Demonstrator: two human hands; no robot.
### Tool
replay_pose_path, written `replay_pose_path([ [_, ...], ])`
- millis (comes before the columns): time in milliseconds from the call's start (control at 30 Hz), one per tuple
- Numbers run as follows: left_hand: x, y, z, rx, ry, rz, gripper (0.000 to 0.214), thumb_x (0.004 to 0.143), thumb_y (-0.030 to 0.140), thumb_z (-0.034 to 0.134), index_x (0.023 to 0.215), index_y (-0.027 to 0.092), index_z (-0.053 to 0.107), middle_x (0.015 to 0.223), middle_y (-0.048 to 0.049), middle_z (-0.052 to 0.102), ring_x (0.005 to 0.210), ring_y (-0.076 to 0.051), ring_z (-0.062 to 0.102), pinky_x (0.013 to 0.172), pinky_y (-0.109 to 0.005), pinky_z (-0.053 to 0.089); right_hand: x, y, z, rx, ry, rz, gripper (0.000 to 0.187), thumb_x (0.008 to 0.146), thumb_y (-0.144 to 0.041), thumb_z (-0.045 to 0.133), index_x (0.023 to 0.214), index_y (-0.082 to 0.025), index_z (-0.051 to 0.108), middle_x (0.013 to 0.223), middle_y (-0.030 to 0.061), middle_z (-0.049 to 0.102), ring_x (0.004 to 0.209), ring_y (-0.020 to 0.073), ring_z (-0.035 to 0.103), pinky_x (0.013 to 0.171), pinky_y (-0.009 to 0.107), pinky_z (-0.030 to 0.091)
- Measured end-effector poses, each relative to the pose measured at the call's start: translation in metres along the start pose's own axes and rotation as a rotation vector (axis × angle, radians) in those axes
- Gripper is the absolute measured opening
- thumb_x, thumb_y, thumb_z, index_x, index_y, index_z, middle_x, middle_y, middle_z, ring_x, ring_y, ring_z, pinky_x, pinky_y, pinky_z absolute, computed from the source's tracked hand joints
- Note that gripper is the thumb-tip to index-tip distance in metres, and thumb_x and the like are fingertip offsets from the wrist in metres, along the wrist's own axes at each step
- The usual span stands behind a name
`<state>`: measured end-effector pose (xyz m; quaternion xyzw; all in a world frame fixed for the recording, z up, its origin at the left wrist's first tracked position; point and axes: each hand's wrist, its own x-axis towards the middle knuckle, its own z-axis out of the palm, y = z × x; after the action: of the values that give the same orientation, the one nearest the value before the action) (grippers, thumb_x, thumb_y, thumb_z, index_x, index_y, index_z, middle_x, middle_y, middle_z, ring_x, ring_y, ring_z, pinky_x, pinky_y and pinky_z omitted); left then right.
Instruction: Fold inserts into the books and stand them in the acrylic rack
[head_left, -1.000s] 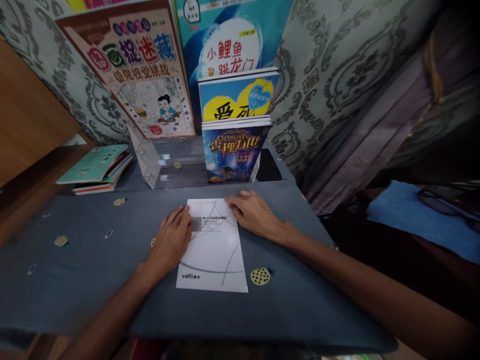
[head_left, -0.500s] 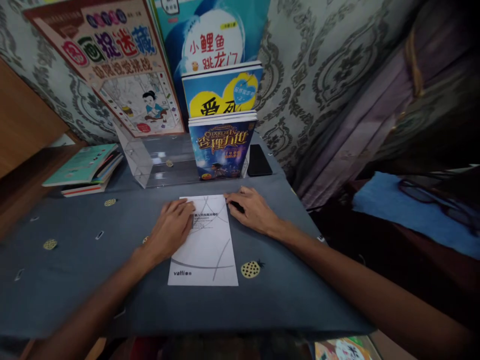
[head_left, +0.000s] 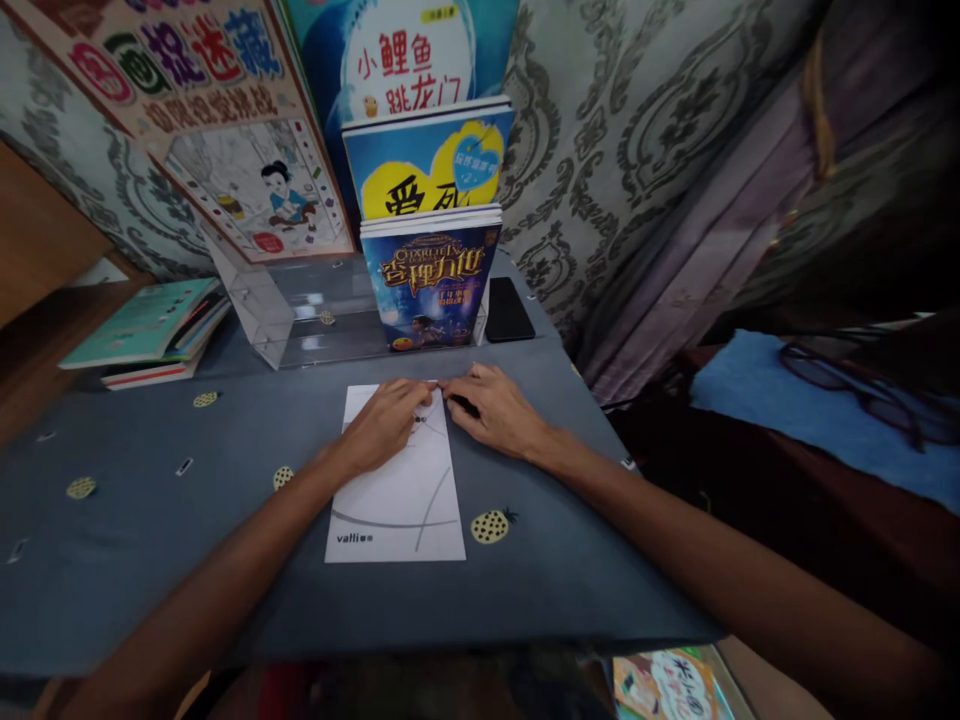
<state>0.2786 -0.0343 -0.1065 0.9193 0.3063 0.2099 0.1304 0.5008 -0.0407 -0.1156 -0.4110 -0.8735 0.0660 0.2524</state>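
A white booklet [head_left: 382, 510] with grey curved lines and "vatti" printed near its lower edge lies flat on the cloth-covered table. My left hand [head_left: 386, 425] rests across its upper part, covering most of the printed title, with bent fingers closed at the top right corner. At that same corner, my right hand [head_left: 495, 410] pinches the booklet's edge between thumb and forefinger, its wrist off to the right of the paper. The fingertips of both hands almost meet there. What lies under the left fingers is hidden.
Behind the booklet, a clear acrylic stand [head_left: 300, 330] holds several upright books, a dark blue one [head_left: 431, 285] in front. A black phone [head_left: 510, 310] lies right of it. Stacked books [head_left: 142, 330] sit at the left. Glasses [head_left: 862, 380] rest on blue cloth [head_left: 757, 400] at the right.
My left hand has slid right across the booklet, from its top left to the top right corner beside my right hand. The right hand stays at that corner. The view shifted slightly.
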Motion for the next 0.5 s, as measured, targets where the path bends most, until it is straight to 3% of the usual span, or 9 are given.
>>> replay_pose_path([
  [233, 0.0, -0.003, 0.002, -0.006, 0.013, -0.005, 0.041, 0.081, -0.004, 0.037, 0.11, 0.022, 0.05, 0.109, -0.0055, 0.069, 0.109, -0.022, 0.061, 0.095, -0.041, 0.048, -0.006, -0.002, 0.001, 0.022, 0.044, -0.106, 0.018, 0.092, -0.016, 0.05, 0.095, -0.019, 0.068, 0.086, 0.007, 0.074, 0.082, 0.0237, 0.053, 0.079, 0.038, 0.038],
  [500, -0.002, -0.008, 0.005, -0.027, 0.026, 0.012, 0.045, 0.073, -0.01, 0.037, 0.103, 0.021, 0.051, 0.125, -0.0081, 0.068, 0.115, -0.022, 0.06, 0.095, -0.041, 0.048, -0.012, -0.007, -0.002, 0.085, 0.02, -0.131, 0.017, 0.09, -0.015, 0.05, 0.091, -0.019, 0.067, 0.085, 0.0068, 0.071, 0.084, 0.0235, 0.056, 0.083, 0.039, 0.04],
])
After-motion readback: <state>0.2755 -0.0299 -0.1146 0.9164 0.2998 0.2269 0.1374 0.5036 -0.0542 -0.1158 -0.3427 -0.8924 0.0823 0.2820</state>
